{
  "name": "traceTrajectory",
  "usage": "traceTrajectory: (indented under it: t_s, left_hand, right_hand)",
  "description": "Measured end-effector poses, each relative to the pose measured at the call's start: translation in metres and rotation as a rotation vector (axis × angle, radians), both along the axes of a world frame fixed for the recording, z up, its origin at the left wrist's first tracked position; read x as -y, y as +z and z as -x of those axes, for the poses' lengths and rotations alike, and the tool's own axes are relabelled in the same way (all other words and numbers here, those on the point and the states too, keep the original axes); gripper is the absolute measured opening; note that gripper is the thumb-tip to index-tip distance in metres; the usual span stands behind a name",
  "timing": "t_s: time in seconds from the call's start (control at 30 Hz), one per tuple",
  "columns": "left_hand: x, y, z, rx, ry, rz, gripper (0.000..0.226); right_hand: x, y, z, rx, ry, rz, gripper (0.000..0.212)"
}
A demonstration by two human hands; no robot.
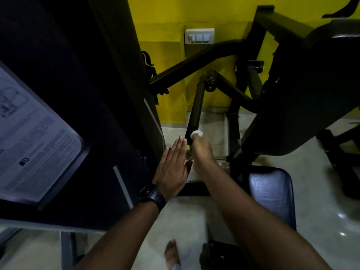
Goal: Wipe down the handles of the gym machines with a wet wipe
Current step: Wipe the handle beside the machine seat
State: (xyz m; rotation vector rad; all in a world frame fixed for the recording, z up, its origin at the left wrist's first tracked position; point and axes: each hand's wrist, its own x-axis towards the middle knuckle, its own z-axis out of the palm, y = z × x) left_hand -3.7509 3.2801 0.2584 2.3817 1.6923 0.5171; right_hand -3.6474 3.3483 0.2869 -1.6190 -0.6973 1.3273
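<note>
Atop right hand (pixel 202 152) grip, white wipe (pixel 196 133), against black handle (pixel 195 112)

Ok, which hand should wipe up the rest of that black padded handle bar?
Right. The right hand already grips the white wet wipe against the black padded handle bar near its lower end. The left hand is flat, open and holds nothing.

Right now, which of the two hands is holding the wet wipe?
The right hand, closed around the white wet wipe against the black handle; the left hand, wearing the watch, is flat and open.
</note>
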Motion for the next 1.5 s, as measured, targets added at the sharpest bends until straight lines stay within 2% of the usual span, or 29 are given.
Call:
traceTrajectory:
  t_s: [0.07, 0.2, 0.3, 0.37, 0.43, 0.53, 0.6, 0.7, 0.8, 0.9, 1.07, 1.2, 1.3, 1.37, 1.43, 1.5]
  left_hand:
    - [-0.004, 0.000, 0.000, -0.006, -0.004, -0.002, 0.066]
    - [-0.008, 0.002, 0.000, -0.020, -0.011, -0.010, 0.068]
    - [-0.009, 0.001, 0.000, -0.005, -0.013, -0.010, 0.066]
    - [-0.009, 0.003, -0.002, 0.016, -0.015, -0.001, 0.065]
    - [-0.008, 0.006, -0.002, 0.029, -0.019, 0.002, 0.066]
    - [-0.005, 0.008, 0.000, 0.072, -0.033, 0.007, 0.065]
    - [-0.005, 0.006, 0.000, 0.074, -0.032, -0.001, 0.067]
    - [-0.007, 0.003, -0.002, 0.058, -0.007, -0.001, 0.068]
    - [-0.007, 0.002, -0.001, 0.046, -0.006, -0.001, 0.070]
    - [-0.007, 0.003, -0.001, 0.057, -0.007, -0.005, 0.068]
    - [-0.007, 0.003, -0.002, 0.078, 0.031, 0.009, 0.069]
    - [-0.007, -0.004, -0.003, 0.082, 0.042, -0.017, 0.067]
    - [-0.007, -0.004, -0.003, 0.101, 0.031, -0.023, 0.066]
    - [-0.007, -0.003, -0.002, 0.098, 0.018, -0.019, 0.067]
    - [-0.008, -0.004, -0.002, 0.056, 0.037, -0.028, 0.068]
    - [-0.008, -0.006, -0.003, -0.017, 0.073, -0.066, 0.065]
  right_hand:
    - [-0.001, 0.000, 0.000, 0.061, 0.049, -0.067, 0.024]
    - [-0.016, 0.002, -0.003, -0.033, 0.015, 0.046, 0.029]
    - [-0.009, -0.006, -0.004, 0.090, 0.017, 0.038, 0.034]
    - [-0.013, -0.001, -0.001, 0.100, -0.015, 0.048, 0.041]
    - [-0.022, 0.003, 0.000, 0.268, -0.008, -0.004, 0.044]
    - [-0.008, 0.004, 0.002, 0.622, 0.127, -0.205, 0.032]
    - [0.000, 0.000, -0.001, 0.678, 0.222, -0.309, 0.034]
    - [-0.015, 0.000, -0.009, 0.799, 0.379, -0.352, 0.034]
    - [-0.014, -0.004, -0.012, 0.814, 0.426, -0.341, 0.025]
    - [-0.002, -0.005, -0.013, 0.825, 0.437, -0.406, 0.032]
    - [-0.021, 0.014, -0.027, 0.946, 0.764, -0.464, 0.043]
    - [-0.002, 0.015, -0.031, 0.985, 0.713, -0.443, 0.043]
    - [0.004, 0.009, -0.021, 0.859, 0.476, -0.384, 0.044]
    - [0.004, 0.007, -0.018, 0.837, 0.399, -0.413, 0.044]
    - [-0.001, 0.010, -0.018, 0.937, 0.488, -0.521, 0.046]
    - [-0.019, 0.016, -0.021, 1.100, 0.764, -0.588, 0.044]
